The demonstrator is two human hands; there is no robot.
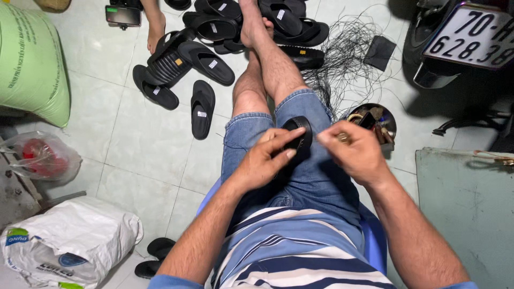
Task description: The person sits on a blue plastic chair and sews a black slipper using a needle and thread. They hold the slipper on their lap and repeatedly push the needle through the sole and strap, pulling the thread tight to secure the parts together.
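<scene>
Left hand (265,160) fingers clamped on black strap (297,136), braced on lap for steadiness. Right hand (350,152) fingers pinched together beside strap, held thing too small to tell. Sandals (182,75) on floor ahead; thread tangle (348,59), tool bowl (375,120) within right reach.

This looks like a small home workshop for making sandals, set up on a pale tiled floor (144,155) rather than at a bench. Black sandals (202,108) and loose soles lie scattered across the tiles beside a tangle of thin black thread (348,53) and a round tin of small tools (375,120). Stuffed sacks, one green (32,64) and one white (75,241), line the wall, and a parked motorbike (460,37) shares the cramped room.
</scene>
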